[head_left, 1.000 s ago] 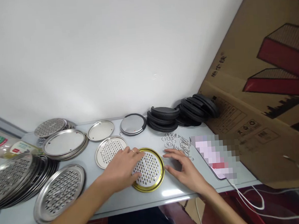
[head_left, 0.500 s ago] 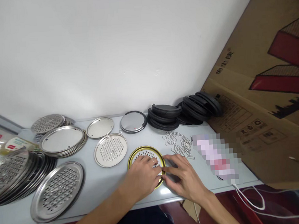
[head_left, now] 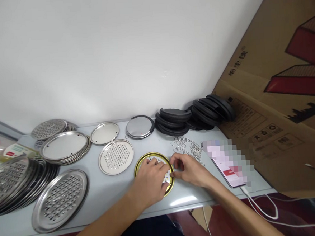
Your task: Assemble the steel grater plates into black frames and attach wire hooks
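Observation:
A round grater plate with a yellow rim (head_left: 136,165) lies flat near the table's front edge. Across its perforated face rests my left hand (head_left: 152,179), a ring on one finger, its fingers bent and holding the plate down. At the plate's right rim is my right hand (head_left: 189,169), with index finger and thumb curled toward each other in a pinch. Whatever may be between those fingertips is too small to make out. Just beyond my right hand are loose metal split rings (head_left: 179,143) and small metal hooks or clips (head_left: 195,149).
Grater plates (head_left: 60,200) and a stack of them (head_left: 9,182) fill the left. Plain discs (head_left: 65,146), a single grater (head_left: 116,156) and a black-edged disc (head_left: 139,127) lie behind. Black round covers (head_left: 175,120) are piled near a large carton (head_left: 257,125). A cabled phone (head_left: 231,172) lies right.
My right hand has shifted slightly up along the rim and its fingers have curled in more. My left hand stays on the yellow-rimmed plate, its thumb a little more visible.

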Tool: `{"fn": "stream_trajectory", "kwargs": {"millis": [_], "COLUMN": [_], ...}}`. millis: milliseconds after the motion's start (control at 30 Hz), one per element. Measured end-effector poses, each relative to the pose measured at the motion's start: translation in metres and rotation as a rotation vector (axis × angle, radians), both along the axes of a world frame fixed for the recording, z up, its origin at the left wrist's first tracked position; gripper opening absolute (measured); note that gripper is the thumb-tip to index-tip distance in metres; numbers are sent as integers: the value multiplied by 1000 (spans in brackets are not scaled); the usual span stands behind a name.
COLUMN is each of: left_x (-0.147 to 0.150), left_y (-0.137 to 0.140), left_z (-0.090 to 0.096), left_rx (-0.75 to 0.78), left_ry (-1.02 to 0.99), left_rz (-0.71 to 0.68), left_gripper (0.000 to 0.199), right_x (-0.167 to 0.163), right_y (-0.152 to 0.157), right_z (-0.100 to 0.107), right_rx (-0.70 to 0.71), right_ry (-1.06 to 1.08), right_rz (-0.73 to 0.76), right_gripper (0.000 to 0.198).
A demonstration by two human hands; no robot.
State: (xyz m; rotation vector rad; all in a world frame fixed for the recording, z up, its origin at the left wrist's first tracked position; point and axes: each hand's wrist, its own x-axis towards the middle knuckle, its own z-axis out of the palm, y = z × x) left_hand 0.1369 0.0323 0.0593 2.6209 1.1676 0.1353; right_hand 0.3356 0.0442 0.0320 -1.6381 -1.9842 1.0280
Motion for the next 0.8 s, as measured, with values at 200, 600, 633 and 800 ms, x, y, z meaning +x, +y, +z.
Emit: {"fn": "stream_trajectory", "kwargs": {"millis": [200, 600, 633, 800], "left_x": [-1, -3, -3, -4], "left_y": [1, 3, 4, 3], "left_z": [0, -4, -4, -4], "left_rx": [-28, -26, -28, -40], "left_ry": [2, -49, -52, -63], "left_rz": [15, -5, -6, -14], "left_gripper": [36, 27, 27, 29], "right_x": [-4, -4, -4, -6], "right_y": [16, 27, 28, 29], "right_z": [-1, 1, 2, 7], "right_rx": [-49, 103, 112, 122], "right_ry": [-36, -133, -137, -146], "right_rz": [99, 213, 228, 298], "right_gripper": [30, 78, 77, 55]}}
